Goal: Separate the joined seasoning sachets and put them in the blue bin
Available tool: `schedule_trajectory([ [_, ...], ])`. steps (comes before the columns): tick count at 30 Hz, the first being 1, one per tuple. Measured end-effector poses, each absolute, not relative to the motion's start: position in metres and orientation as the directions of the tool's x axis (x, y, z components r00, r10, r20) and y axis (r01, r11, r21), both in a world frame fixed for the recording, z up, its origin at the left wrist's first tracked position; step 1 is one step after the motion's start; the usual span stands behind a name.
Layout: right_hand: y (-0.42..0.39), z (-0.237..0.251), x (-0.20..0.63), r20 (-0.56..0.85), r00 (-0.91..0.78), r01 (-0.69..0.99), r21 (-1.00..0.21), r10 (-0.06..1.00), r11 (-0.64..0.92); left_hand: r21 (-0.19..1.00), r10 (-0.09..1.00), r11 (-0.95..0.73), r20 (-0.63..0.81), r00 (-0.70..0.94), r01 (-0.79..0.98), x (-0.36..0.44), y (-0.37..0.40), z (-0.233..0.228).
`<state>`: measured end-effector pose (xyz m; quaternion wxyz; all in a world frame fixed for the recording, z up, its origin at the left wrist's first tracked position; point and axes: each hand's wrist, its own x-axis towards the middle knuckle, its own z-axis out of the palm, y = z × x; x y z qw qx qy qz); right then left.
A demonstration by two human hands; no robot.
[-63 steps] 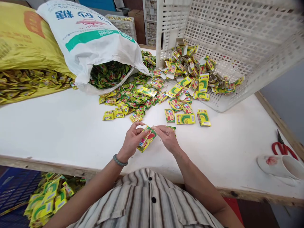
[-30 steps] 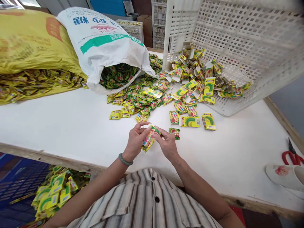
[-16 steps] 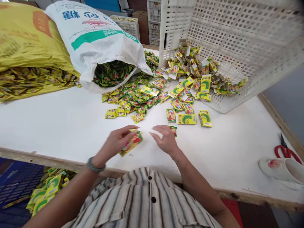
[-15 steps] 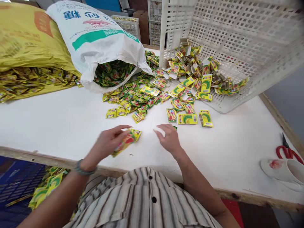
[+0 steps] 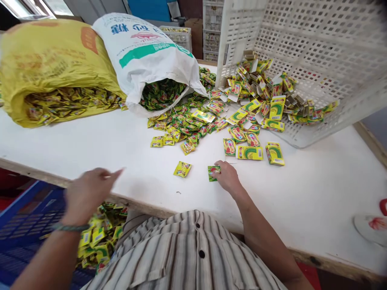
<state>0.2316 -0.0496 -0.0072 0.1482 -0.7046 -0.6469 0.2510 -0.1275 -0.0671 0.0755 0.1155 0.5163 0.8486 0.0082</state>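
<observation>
My right hand [image 5: 229, 177] is closed over the table, its fingertips on a small green candy packet [image 5: 213, 173] with a red watermelon picture. Just left of that packet lies a single yellow candy packet [image 5: 182, 169]. My left hand [image 5: 90, 193] is off to the left at the table's front edge, above a blue crate [image 5: 27, 225]. Motion smears its fingers, and nothing shows in them. Beyond my right hand lie small flat candy boxes, among them a yellow-green box [image 5: 249, 153] and another box [image 5: 275, 154].
Green and yellow packets [image 5: 181, 121] spill from a white sack [image 5: 154, 52]; a yellow sack [image 5: 60, 60] lies beside it. A tilted white plastic basket [image 5: 302, 48] holds boxes at the right. A cup [image 5: 370, 227] stands near the right edge. Candy boxes [image 5: 99, 241] fill the blue crate.
My left hand has swung left and down to the crate; the candy box it held is out of sight. My right hand has come onto the green packet. The view has shifted left.
</observation>
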Motion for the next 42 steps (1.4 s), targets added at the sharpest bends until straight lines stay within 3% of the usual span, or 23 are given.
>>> schedule_trajectory([
  [3,-0.049,-0.007,0.231,-0.138,-0.008,0.825,-0.561,0.990,-0.072,0.155,0.952,0.245,-0.225,-0.208,0.957,-0.062,-0.049,0.044],
  [7,-0.050,-0.007,0.233,-0.029,-0.073,0.772,-0.635,0.997,0.038,0.244,0.989,0.043,-0.145,-0.007,0.969,0.002,-0.035,0.014],
  [13,-0.048,-0.004,0.227,0.092,-0.069,0.568,-0.815,0.993,0.115,0.480,0.985,0.013,-0.158,0.071,0.877,0.032,-0.023,0.003],
  [20,-0.046,-0.004,0.226,0.038,0.035,0.436,-0.900,0.999,0.019,0.403,0.977,-0.079,-0.150,0.151,0.912,0.046,-0.013,-0.003],
  [23,-0.047,-0.002,0.225,-0.001,0.004,0.304,-0.953,1.000,-0.002,0.614,0.947,-0.061,-0.214,0.241,0.787,0.051,-0.015,-0.001],
  [25,-0.047,-0.001,0.223,0.002,-0.019,0.260,-0.966,1.000,0.007,0.821,0.902,0.021,-0.262,0.344,0.571,0.054,-0.020,0.003],
  [27,-0.047,0.000,0.222,0.012,-0.015,0.255,-0.967,1.000,0.015,0.939,0.853,0.154,-0.284,0.438,0.308,0.055,-0.024,0.008],
  [29,-0.047,-0.001,0.222,0.016,0.003,0.241,-0.970,1.000,0.015,0.956,0.823,0.265,-0.293,0.486,0.128,0.055,-0.026,0.015],
  [31,-0.047,-0.001,0.221,0.022,0.017,0.222,-0.975,1.000,0.018,0.952,0.820,0.298,-0.292,0.492,0.067,0.055,-0.027,0.020],
  [37,-0.046,-0.003,0.224,-0.007,0.137,0.224,-0.974,0.991,-0.038,0.957,0.824,0.261,-0.290,0.487,0.128,0.062,-0.016,0.027],
  [40,-0.045,0.000,0.232,-0.174,0.015,0.095,-0.980,0.985,-0.174,0.958,0.817,0.253,-0.287,0.500,0.137,0.068,-0.004,0.027],
  [42,-0.044,0.004,0.240,-0.205,-0.028,0.094,-0.975,0.978,-0.202,0.954,0.795,0.272,-0.296,0.529,0.126,0.071,0.008,0.027],
])
